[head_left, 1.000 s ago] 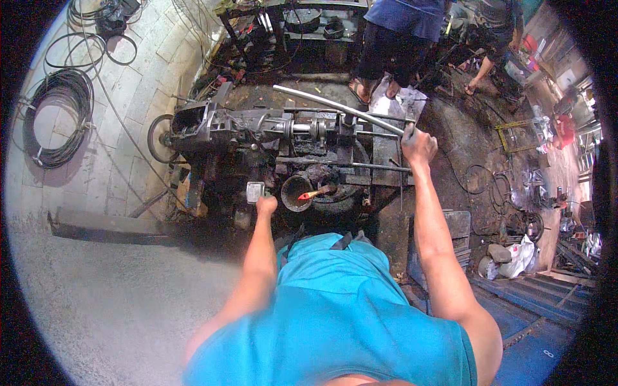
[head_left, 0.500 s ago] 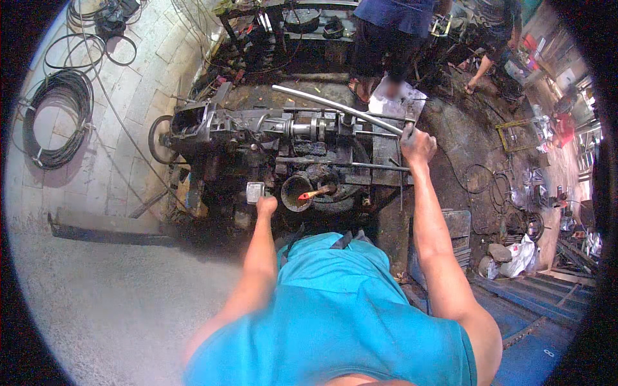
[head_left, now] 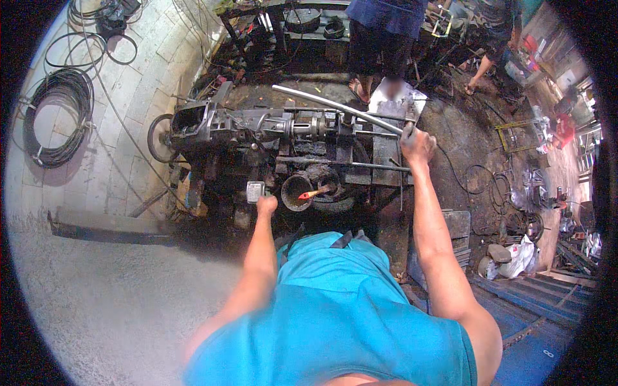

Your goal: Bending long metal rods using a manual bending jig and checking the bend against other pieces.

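The right hand is closing tightly round the near end of a long metal bar, which is slanting over the machine's far right corner and reaching toward the middle of its far edge. The left hand is curling into a narrow fist at the near edge of the greasy metal machine, just beside a grey rectangular block; I cannot tell whether it is holding the block or a handle under it. To the right of that fist, a round metal pot is sitting by the near edge, with a red-and-orange-tipped stick leaning across its mouth. A dark wheel is standing at the machine's left end. Past the far right corner, a white sheet is lying on the floor, near a person in dark blue who is standing beyond the far edge.
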The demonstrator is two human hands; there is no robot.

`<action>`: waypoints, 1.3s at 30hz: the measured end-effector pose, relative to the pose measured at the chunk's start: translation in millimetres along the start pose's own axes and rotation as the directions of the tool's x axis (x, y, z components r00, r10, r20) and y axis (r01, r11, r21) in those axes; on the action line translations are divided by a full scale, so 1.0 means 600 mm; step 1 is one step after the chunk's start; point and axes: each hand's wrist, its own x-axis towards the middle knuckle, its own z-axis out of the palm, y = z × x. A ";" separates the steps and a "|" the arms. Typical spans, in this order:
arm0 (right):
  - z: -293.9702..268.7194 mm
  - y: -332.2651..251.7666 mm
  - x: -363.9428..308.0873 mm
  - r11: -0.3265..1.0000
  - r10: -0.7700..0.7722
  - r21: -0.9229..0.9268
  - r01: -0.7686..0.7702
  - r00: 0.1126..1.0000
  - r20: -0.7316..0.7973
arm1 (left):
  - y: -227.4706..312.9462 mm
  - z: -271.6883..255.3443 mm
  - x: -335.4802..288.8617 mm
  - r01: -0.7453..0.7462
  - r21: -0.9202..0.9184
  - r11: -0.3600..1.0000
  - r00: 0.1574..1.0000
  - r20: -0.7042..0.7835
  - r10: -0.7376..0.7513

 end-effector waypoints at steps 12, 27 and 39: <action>0.002 0.006 -0.006 0.999 0.045 0.003 -0.045 0.999 0.014 | 0.030 -0.026 -0.009 -0.334 0.271 0.903 0.936 0.208 0.284; 0.003 0.001 -0.005 0.997 0.063 0.028 -0.065 0.995 0.076 | -0.057 0.058 0.062 -0.205 0.209 0.956 0.967 0.193 0.165; 0.008 0.011 -0.007 1.000 0.029 0.006 -0.028 0.999 -0.014 | -0.014 0.024 0.039 -0.457 0.334 0.825 0.866 0.378 0.327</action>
